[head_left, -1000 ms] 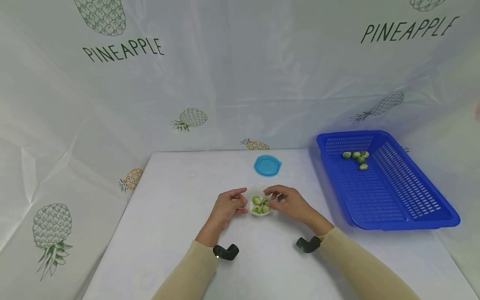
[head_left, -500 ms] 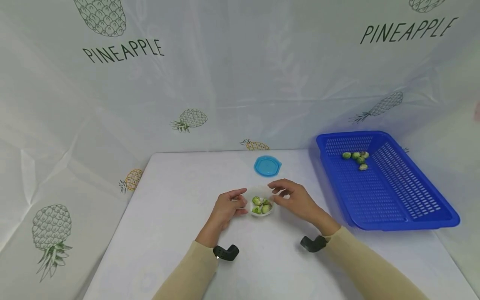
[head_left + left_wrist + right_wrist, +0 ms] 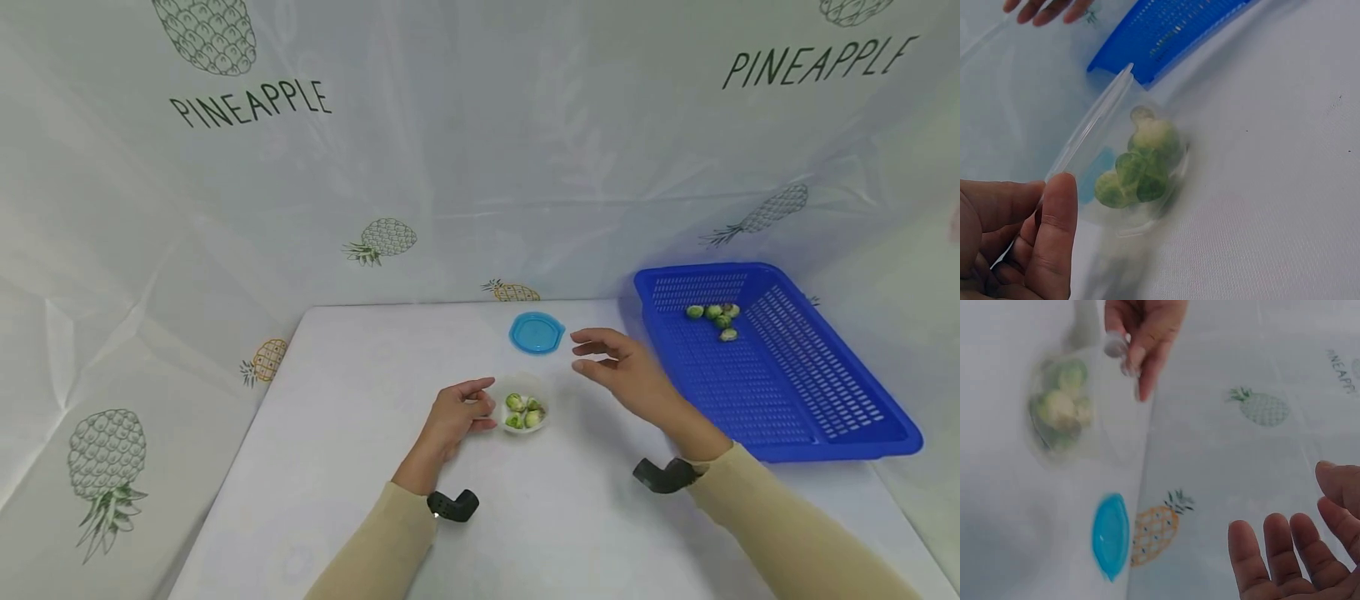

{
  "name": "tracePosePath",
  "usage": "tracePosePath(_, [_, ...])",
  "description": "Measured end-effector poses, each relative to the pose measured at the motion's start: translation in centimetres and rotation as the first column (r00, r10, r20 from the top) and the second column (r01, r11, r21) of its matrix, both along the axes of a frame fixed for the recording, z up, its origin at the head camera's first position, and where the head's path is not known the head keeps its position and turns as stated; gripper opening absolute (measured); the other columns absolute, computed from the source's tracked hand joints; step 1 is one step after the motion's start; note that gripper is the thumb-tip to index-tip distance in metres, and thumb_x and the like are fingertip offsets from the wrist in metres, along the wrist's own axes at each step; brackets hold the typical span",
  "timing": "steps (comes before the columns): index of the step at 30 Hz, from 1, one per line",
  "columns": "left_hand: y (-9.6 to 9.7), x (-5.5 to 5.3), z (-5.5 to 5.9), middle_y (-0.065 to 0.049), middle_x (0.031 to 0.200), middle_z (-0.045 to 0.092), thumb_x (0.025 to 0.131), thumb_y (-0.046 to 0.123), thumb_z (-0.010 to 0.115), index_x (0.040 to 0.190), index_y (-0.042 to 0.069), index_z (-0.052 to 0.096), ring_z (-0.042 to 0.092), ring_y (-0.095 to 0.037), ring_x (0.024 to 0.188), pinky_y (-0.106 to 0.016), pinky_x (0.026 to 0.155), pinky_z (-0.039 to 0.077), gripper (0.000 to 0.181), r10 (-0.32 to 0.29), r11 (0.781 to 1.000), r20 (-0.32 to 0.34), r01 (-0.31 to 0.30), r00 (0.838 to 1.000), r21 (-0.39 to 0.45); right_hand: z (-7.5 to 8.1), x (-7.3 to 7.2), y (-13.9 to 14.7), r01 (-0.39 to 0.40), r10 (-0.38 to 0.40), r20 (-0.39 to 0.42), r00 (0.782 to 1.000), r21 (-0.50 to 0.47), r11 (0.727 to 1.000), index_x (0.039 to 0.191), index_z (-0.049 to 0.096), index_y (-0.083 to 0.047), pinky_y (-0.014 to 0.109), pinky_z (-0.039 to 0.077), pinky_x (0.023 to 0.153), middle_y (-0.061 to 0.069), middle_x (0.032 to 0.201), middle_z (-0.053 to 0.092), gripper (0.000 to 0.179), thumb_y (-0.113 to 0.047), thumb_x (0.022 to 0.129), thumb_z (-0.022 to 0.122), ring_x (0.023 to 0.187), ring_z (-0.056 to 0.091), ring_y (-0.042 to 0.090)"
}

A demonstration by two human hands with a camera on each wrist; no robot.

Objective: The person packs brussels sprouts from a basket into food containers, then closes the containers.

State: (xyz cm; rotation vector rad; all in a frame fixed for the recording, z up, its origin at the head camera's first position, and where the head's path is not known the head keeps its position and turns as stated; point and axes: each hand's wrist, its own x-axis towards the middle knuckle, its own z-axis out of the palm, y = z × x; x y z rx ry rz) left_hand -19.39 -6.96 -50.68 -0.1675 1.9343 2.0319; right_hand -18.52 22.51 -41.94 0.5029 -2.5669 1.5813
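A clear plastic bowl (image 3: 522, 383) stands on the white table in the head view, with several Brussels sprouts (image 3: 533, 418) inside it. My left hand (image 3: 452, 417) pinches the bowl's left rim between thumb and finger, as the left wrist view shows up close. Up and to the right of the bowl, my right hand (image 3: 627, 373) is in the air with its fingers loosely bent and nothing in them. A blue lid (image 3: 537, 333) lies behind the bowl, just left of the right fingertips and apart from them.
On the right stands a large blue basket (image 3: 757, 408) with slotted walls. Several more Brussels sprouts (image 3: 722, 321) lie toward its back left. A pineapple-print sheet (image 3: 480, 167) hangs behind the table.
My right hand has drawn away from the bowl, up and to the right, toward the side of the lid and basket. The left hand and bowl have stayed in place.
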Motion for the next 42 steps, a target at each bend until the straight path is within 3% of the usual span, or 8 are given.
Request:
tracePosePath(6, [0.0,-0.1,-0.3,-0.004,0.102,0.058,0.097,-0.004,0.068,0.142,0.006,0.066,0.064,-0.017,0.087,-0.027,0.076,0.067,0.046,0.004,1.0,0.003,-0.004,1.0,-0.002,3.0,-0.6,3.6,0.06,-0.062,0.009,0.998,0.097,0.993,0.143,0.063,-0.012,0.012,0.055,0.089,0.013,0.137,0.068,0.041,-0.023,0.104,0.07,0.121,0.066,0.024])
tracePosePath(10, [0.0,-0.1,-0.3,-0.004,0.103,0.058,0.097,-0.004,0.068,0.142,0.006,0.066,0.064,-0.016,0.087,-0.027,0.077,0.067,0.046,0.004,1.0,0.009,-0.004,1.0,0.001,4.7,-1.2,6.6,0.105,-0.112,0.044,0.993,0.129,0.986,0.145,0.062,-0.018,0.011,0.054,0.085,0.01,0.141,0.065,0.044,-0.032,0.104,0.07,0.12,0.062,0.007])
tracePosePath(16, [-0.1,-0.1,-0.3,-0.004,0.103,0.058,0.097,-0.004,0.067,0.143,0.006,0.066,0.064,-0.016,0.087,-0.027,0.077,0.067,0.046,0.001,1.0,0.008,-0.001,1.0,0.007,5.7,-2.5,11.2,0.185,-0.21,0.091,0.973,0.228,0.956,0.15,0.057,-0.026,0.011,0.048,0.085,0.005,0.147,0.06,0.053,-0.049,0.103,0.066,0.119,0.052,-0.006])
tracePosePath(24, [-0.2,-0.1,-0.1,-0.004,0.102,0.058,0.098,-0.004,0.067,0.143,0.005,0.065,0.063,-0.015,0.084,-0.027,0.076,0.066,0.046,0.005,1.0,0.017,-0.005,1.0,0.01,3.8,-5.2,17.1,0.257,-0.282,0.063,0.957,0.264,0.93,0.154,0.054,-0.025,0.009,0.043,0.082,-0.002,0.145,0.059,0.061,-0.054,0.101,0.066,0.121,0.05,-0.005])
tracePosePath(27, [-0.2,0.0,-0.2,-0.003,0.102,0.058,0.098,-0.004,0.067,0.143,0.005,0.065,0.063,-0.015,0.084,-0.027,0.075,0.066,0.046,0.005,1.0,0.014,-0.005,1.0,0.01,2.9,-6.0,18.8,0.258,-0.29,0.078,0.954,0.281,0.924,0.157,0.051,-0.023,0.024,0.046,0.096,0.001,0.149,0.056,0.065,-0.054,0.101,0.065,0.135,0.05,0.014])
tracePosePath(32, [-0.3,0.0,-0.2,-0.004,0.102,0.059,0.098,-0.004,0.067,0.142,0.006,0.066,0.064,-0.016,0.084,-0.027,0.075,0.066,0.045,0.006,1.0,0.019,-0.006,1.0,0.001,1.4,-7.0,20.7,0.231,-0.281,0.133,0.951,0.301,0.925,0.161,0.043,-0.016,0.068,0.037,0.11,0.019,0.16,0.045,0.074,-0.056,0.102,0.061,0.148,0.037,0.047])
tracePosePath(35, [-0.3,0.0,-0.2,-0.004,0.102,0.059,0.098,-0.004,0.067,0.142,0.007,0.067,0.063,-0.017,0.084,-0.027,0.076,0.066,0.045,0.008,1.0,0.021,-0.008,1.0,-0.006,0.4,-7.4,21.8,0.224,-0.285,0.158,0.945,0.322,0.92,0.163,0.039,-0.011,0.074,0.035,0.111,0.027,0.16,0.042,0.076,-0.055,0.104,0.059,0.147,0.034,0.053])
tracePosePath(42, [-0.4,0.1,-0.1,-0.004,0.102,0.058,0.098,-0.004,0.066,0.142,0.006,0.066,0.063,-0.016,0.084,-0.027,0.076,0.066,0.046,0.005,1.0,0.013,-0.005,1.0,-0.008,-2.3,-8.2,24.3,0.181,-0.272,0.231,0.934,0.352,0.918,0.163,0.035,-0.003,0.077,0.035,0.109,0.033,0.158,0.041,0.079,-0.055,0.107,0.054,0.143,0.035,0.053])
